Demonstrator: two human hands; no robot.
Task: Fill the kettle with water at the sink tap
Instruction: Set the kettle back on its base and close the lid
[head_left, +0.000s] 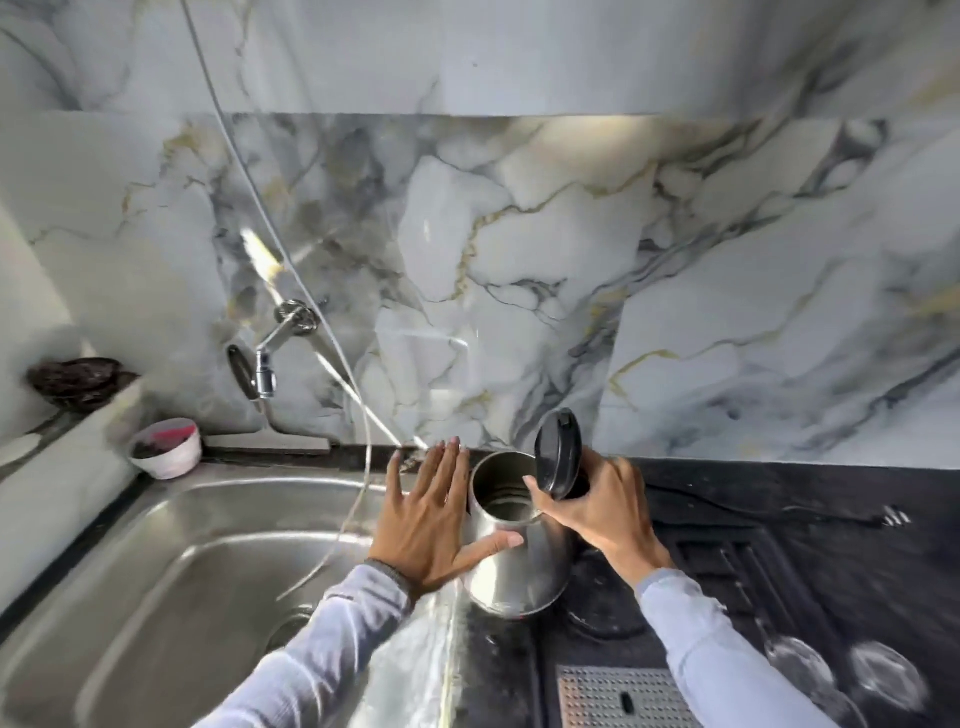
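Observation:
A steel kettle (511, 571) stands just right of the sink on the dark counter, its black lid (558, 453) flipped up so the inside shows. My right hand (597, 506) grips the kettle at its handle side, thumb on the rim. My left hand (428, 519) lies flat against the kettle's left side, fingers spread and thumb touching the steel wall. The chrome tap (265, 369) juts from the marble wall at the left, above the steel sink (171, 571). No water runs from it.
A white bowl (166, 449) with dark and pink contents sits at the sink's back left corner. A thin hose (332, 332) hangs down the wall into the sink. A black cord (779, 512) lies on the counter to the right; a perforated metal grid (618, 696) sits near the front.

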